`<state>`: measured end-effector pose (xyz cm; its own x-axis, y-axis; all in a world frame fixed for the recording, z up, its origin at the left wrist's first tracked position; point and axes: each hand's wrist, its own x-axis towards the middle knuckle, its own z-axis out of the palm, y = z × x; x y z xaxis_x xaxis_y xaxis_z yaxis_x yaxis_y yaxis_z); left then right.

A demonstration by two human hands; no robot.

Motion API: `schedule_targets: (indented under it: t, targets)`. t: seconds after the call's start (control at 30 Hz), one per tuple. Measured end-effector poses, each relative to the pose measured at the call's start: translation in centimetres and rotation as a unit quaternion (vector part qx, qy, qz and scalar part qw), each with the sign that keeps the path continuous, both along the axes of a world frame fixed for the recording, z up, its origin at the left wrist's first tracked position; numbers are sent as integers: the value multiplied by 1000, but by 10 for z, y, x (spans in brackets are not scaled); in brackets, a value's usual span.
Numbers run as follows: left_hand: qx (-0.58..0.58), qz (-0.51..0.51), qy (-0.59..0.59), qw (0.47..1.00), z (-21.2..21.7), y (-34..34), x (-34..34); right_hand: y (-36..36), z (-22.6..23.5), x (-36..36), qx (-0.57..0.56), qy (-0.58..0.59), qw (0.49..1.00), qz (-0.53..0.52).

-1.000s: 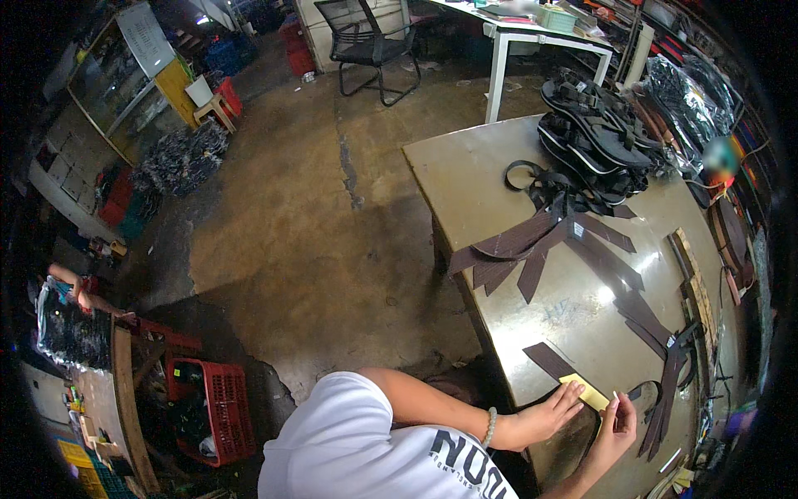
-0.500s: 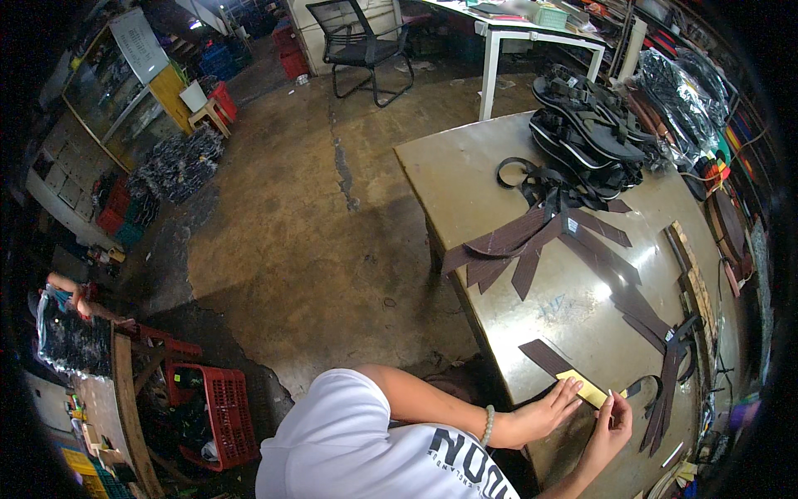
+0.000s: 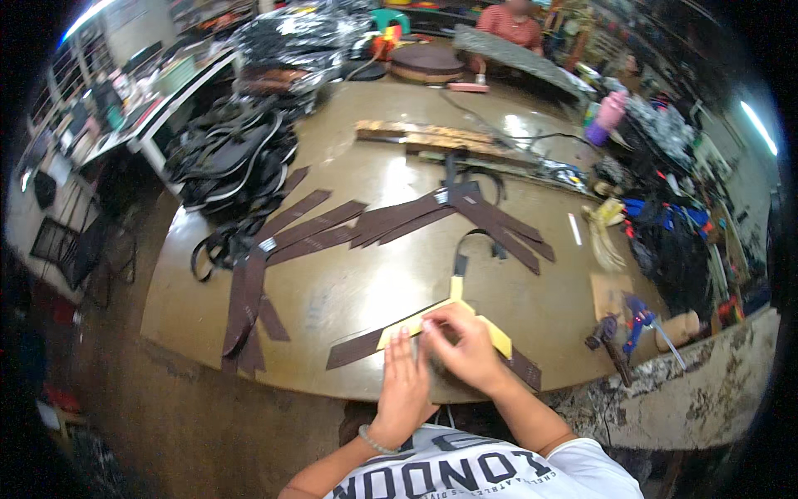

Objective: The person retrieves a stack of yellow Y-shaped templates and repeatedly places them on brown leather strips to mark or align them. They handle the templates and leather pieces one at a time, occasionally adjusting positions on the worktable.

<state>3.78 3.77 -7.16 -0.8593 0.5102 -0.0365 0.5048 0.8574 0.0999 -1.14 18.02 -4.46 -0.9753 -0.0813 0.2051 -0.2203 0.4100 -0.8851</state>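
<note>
On the near edge of the table lies a dark brown branching strap piece [image 3: 352, 350] with yellow strips [image 3: 497, 337] on its arms and a black strap [image 3: 460, 264] at its top. My left hand [image 3: 402, 384] rests with straight fingers flat on the left arm, over the lower edge of the yellow strip there. Close beside it, my right hand [image 3: 465, 345] has curled fingers, with thumb and forefinger pinched at that yellow strip. The fingertips partly hide what is between them. Similar brown strap pieces [image 3: 307, 237] lie farther off, one group left and another [image 3: 482, 212] toward the middle.
Black sandals [image 3: 233, 154] are heaped at the far left of the table [image 3: 332, 291]. Wooden strips [image 3: 432, 137] lie across its far part. A hammer [image 3: 611, 345] and a blue-handled tool [image 3: 640, 316] sit at the right edge. A person in red [image 3: 511, 29] is beyond the table.
The view has swung right, bringing the table and the strap piece to the middle. Both hands are still at the yellow strip; the right now reaches over it from the right.
</note>
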Motion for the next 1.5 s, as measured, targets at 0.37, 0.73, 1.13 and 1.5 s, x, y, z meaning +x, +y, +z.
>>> schedule_targets:
  t: [0.37,0.73,1.13,1.5]
  targets:
    - [-15,3,12,1000,2,0,1,0,-4,0,12,54,998,4]
    - [-11,11,-8,1000,1,0,0,8,1,-14,38,85,993,-67]
    - [92,9,38,995,-18,-2,1,-26,-21,-17,113,27,991,72]
    - [269,16,6,963,-32,-5,1,-61,-16,-17,408,176,893,74]
